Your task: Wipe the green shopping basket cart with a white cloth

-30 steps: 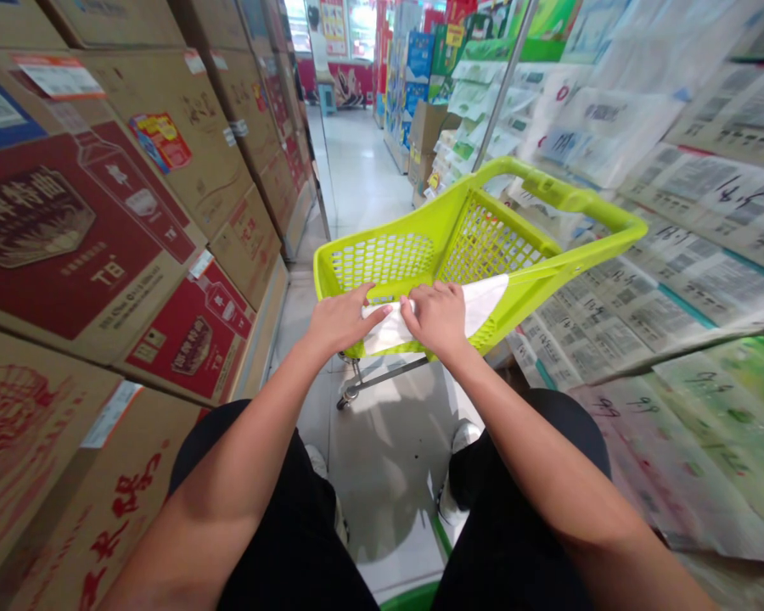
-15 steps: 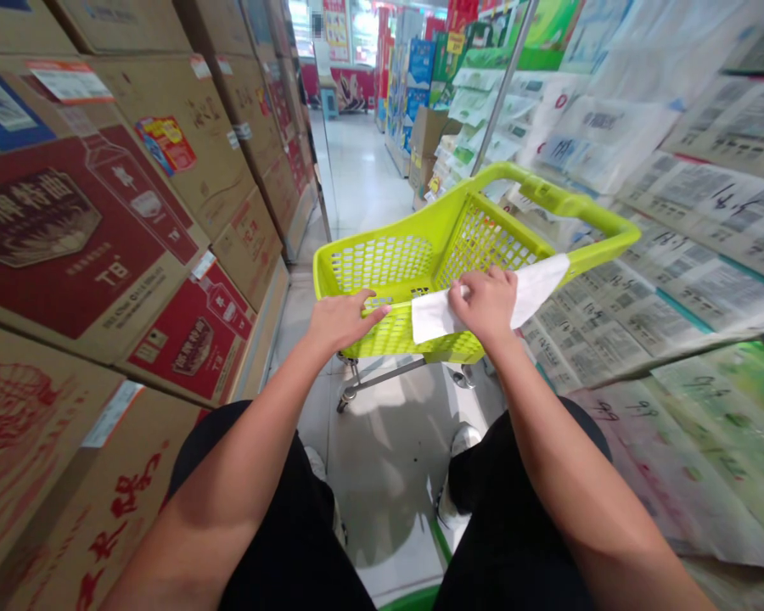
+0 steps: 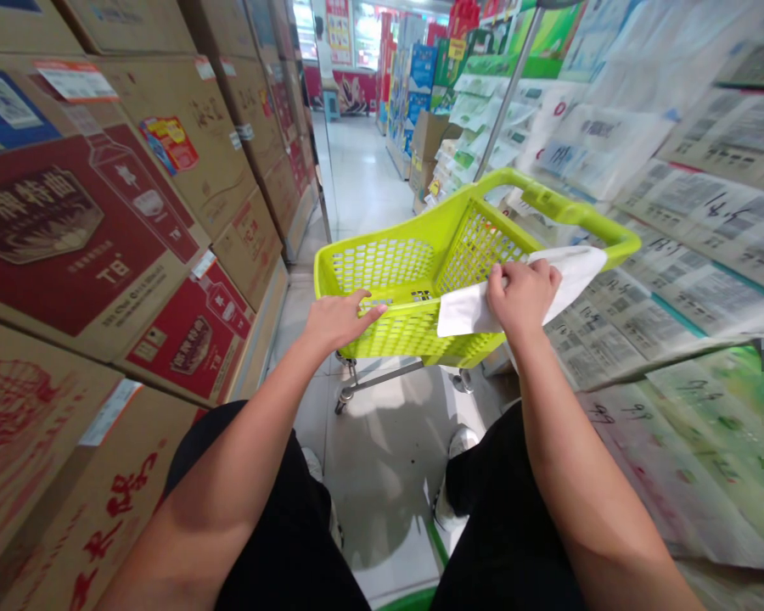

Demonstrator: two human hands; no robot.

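While the left hand (image 3: 336,324) rests hooked over the near rim of the yellow-green shopping cart (image 3: 413,307), the right hand (image 3: 527,293) has its fingers curled on a white cloth (image 3: 469,312), pressing it to the same rim nearer the handle (image 3: 564,208). Cart stands in the aisle just ahead of the knees, cartons (image 3: 70,221) to the left, wrapped packs (image 3: 706,199) to the right. Main risk, my read: it's on casters (image 3: 341,403), so a hard shove from the right hand could roll or swivel it, handle end into the packs, if the left lets up. Can't tell how firmly the left grips. Second: loose cloth ends hang past the fingers; a slack hold could let them catch or slip off.
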